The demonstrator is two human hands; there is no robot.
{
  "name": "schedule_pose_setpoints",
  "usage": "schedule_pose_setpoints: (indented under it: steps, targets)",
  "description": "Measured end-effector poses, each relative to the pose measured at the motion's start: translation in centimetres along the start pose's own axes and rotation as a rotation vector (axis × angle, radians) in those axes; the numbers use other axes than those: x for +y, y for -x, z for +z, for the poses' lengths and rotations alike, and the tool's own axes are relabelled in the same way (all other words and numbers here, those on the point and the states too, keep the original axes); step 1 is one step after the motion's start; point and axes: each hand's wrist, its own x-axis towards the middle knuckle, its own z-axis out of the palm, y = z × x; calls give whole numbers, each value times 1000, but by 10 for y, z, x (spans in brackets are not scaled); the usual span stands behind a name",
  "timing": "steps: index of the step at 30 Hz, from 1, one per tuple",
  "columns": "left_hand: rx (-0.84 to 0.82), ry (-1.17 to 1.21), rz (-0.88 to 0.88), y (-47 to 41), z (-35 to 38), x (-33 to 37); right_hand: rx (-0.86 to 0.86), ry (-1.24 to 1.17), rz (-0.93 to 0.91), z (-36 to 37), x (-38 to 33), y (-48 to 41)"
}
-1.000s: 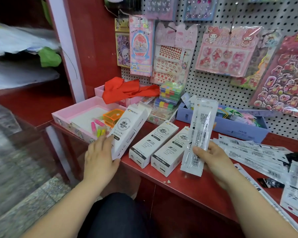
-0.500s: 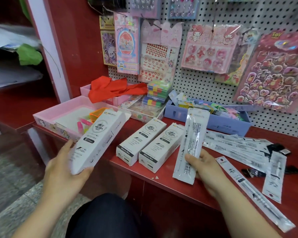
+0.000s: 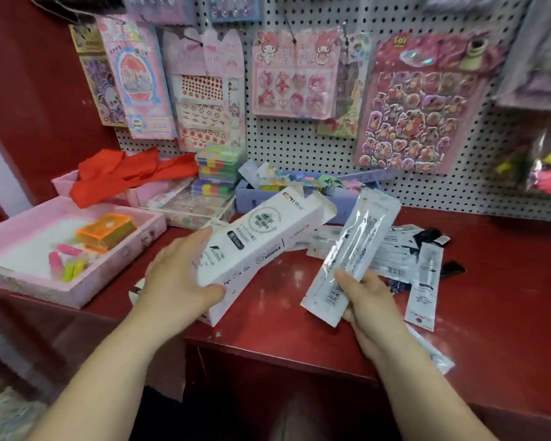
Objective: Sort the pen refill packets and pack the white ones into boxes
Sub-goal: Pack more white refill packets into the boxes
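1. Nearest: left hand point(image 3: 178, 281) wrapped round the lower end of a long white cardboard refill box point(image 3: 258, 246), tilted, far flap end open and pointing up-right.
2. Right hand point(image 3: 368, 297) pinching the bottom of a clear-and-white plastic refill packet point(image 3: 352, 254), upright-ish, just beside the box mouth.
3. Packet looks light, floppy, slick. Probably best gripped low and fed in top first. Box is thin card, so no squeezing.
4. Further back: loose pile of white and black packets point(image 3: 404, 259) on the red counter point(image 3: 506, 281).
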Motion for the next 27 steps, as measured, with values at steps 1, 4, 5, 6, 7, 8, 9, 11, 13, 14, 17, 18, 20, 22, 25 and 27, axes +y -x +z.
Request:
schedule_pose_setpoints:
  steps: [1, 4, 5, 6, 7, 8, 9, 11, 13, 14, 17, 18, 20, 22, 25, 27]
  targets:
    - [-14, 0, 28, -3, 5, 5, 44, -31, -19, -7, -7, -1]
    - [-152, -31, 123, -1, 25, 23, 72, -43, -91, -25, -26, -1]
    - [-231, -52, 167, 1, 34, 30, 53, -32, -98, -27, -29, 2]
    - [-300, -59, 193, 4, 43, 35, 35, -31, -94, -27, -29, 5]
    - [-351, -59, 203, 5, 54, 37, 20, -37, -81, -26, -29, 8]
    - [-375, -52, 209, 7, 62, 40, 11, -37, -68, -27, -27, 10]
    - [-376, -40, 214, 8, 68, 41, 7, -36, -64, -27, -28, 13]
    - [-343, -10, 215, 8, 74, 42, 43, -73, -86, -36, -34, 13]
    - [-324, -8, 215, 8, 73, 39, 132, -133, -128, -50, -42, 8]
    - [-321, -22, 226, 8, 73, 37, 180, -147, -137, -58, -44, 5]
    - [-323, -45, 282, 7, 74, 32, 272, -129, -110, -69, -40, 0]
    - [-317, -49, 301, 7, 75, 31, 286, -130, -98, -70, -37, -1]
    - [-303, -46, 337, 7, 76, 30, 312, -153, -81, -71, -36, -4]
    - [-321, -27, 353, 9, 76, 29, 340, -188, -58, -73, -38, -6]
    - [-354, -6, 343, 10, 75, 26, 379, -194, -27, -76, -40, -6]
    - [-368, 13, 334, 11, 74, 25, 397, -206, -27, -77, -39, -5]
